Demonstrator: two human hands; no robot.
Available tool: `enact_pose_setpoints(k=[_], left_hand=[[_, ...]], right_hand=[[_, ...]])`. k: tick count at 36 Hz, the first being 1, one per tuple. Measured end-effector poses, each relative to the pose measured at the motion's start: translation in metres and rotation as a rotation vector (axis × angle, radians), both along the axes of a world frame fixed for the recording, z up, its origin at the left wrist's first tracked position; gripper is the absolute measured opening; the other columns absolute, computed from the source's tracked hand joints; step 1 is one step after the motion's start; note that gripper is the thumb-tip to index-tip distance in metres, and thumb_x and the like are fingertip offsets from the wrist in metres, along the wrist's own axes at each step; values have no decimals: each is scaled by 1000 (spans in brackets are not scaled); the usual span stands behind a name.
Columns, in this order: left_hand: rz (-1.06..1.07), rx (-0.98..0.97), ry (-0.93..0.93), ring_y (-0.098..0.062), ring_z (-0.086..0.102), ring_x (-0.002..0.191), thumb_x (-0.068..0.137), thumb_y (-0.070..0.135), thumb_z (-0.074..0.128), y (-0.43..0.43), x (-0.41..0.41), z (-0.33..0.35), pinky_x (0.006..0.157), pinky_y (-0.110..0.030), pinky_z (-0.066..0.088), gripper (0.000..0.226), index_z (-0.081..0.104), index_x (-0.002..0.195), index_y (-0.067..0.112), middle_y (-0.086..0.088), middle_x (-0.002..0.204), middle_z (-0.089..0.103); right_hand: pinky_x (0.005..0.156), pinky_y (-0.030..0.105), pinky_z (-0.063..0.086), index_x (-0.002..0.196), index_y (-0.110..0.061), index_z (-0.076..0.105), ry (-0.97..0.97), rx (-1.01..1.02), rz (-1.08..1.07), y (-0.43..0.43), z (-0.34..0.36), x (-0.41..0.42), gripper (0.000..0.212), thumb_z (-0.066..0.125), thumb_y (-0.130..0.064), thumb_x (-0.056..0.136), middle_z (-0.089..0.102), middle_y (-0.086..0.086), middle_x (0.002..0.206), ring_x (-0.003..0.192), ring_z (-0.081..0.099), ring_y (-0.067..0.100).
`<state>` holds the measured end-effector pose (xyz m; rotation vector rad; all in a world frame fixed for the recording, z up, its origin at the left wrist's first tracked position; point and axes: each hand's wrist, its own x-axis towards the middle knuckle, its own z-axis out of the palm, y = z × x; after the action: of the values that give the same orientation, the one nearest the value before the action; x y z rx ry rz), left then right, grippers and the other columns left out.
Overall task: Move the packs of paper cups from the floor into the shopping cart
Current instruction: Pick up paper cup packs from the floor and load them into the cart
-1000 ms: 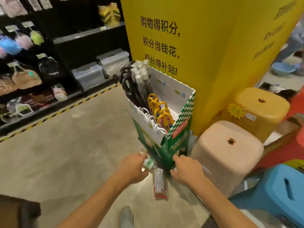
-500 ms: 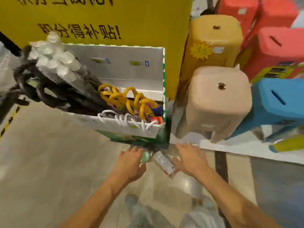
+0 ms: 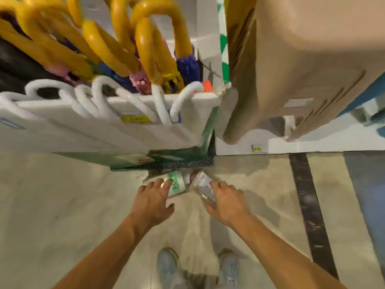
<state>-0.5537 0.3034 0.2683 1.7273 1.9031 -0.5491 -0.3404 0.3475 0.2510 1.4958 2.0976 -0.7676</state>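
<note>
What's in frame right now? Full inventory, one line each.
cup packs: two, clear wrap, one with green print, one with a white label; on the floor by the bin's base
display bin: one, white with green base, upper left
yellow hooked handles: several, count blurred; inside the bin
white hooked handles: several, over the bin's front edge
stool: one, beige, upper right
blue thing: partly seen, right edge, behind the stool
floor: pale concrete, with a dark strip on the right
shoes: two, light blue, bottom centre
left hand: fingers spread, on the green pack
right hand: on the labelled pack; grip unclear
</note>
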Motion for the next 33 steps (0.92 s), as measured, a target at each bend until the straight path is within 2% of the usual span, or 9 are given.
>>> enact_pose_setpoints(k=[4,8,13,17,19,21,24,29,33], left_hand=[[-14,12,50,-25,38,141,87,56,59,17,1,-98,117,-44,31,83,21,156,27,-2,159,32],[-29,-7,137,-29,22,151,84,66,59,25,1,-197,121,-51,22,101,7,159,25,-5,166,16],[-30,-44,206,-38,0,154,73,79,62,23,-10,-301,119,-67,9,127,-18,157,27,-12,168,-4],[-35,107,281,-41,7,151,75,80,58,25,-23,-347,115,-70,15,129,-33,149,28,-11,167,2],[-30,193,302,-36,21,147,75,80,56,31,-28,-358,114,-64,24,122,-22,155,31,-8,163,16],[6,244,264,-35,37,137,65,79,66,35,-30,-361,108,-62,33,122,3,159,33,-6,154,36],[133,264,129,-38,48,124,51,70,80,32,-29,-349,98,-61,43,115,33,148,31,-7,136,54],[354,183,-46,-31,39,135,60,58,85,22,-1,-281,102,-54,44,116,20,153,34,-2,148,39],[477,118,-235,-32,49,125,38,74,78,13,34,-201,96,-50,49,127,27,147,34,-3,139,50]], right_hand=[[94,63,47,132,-29,35,19,-33,-68,3,-99,-1,65,59,-64,84,50,3,135,121,54,35],[100,54,43,149,-28,25,47,-38,-90,10,-185,1,78,63,-58,87,37,4,148,131,43,35],[117,61,20,158,-38,-6,77,34,-48,9,-286,-7,108,68,-63,83,6,11,164,150,10,40],[116,69,14,149,-40,-34,22,134,-3,9,-332,-14,124,68,-66,82,-10,14,166,152,-3,45],[114,65,21,148,-39,-36,37,182,-45,14,-341,-14,120,64,-66,85,-3,14,165,151,7,43],[112,61,26,151,-38,-30,62,204,-96,18,-343,-12,118,64,-65,85,6,13,162,147,15,41],[109,56,33,156,-36,-16,119,188,-210,15,-334,-8,113,67,-63,83,15,9,160,142,24,36],[98,51,46,156,-40,-8,256,159,-538,-1,-277,22,113,66,-72,77,27,1,153,132,39,29],[94,49,48,158,-39,-3,296,145,-737,-15,-190,63,116,58,-82,70,33,1,150,131,44,29]])
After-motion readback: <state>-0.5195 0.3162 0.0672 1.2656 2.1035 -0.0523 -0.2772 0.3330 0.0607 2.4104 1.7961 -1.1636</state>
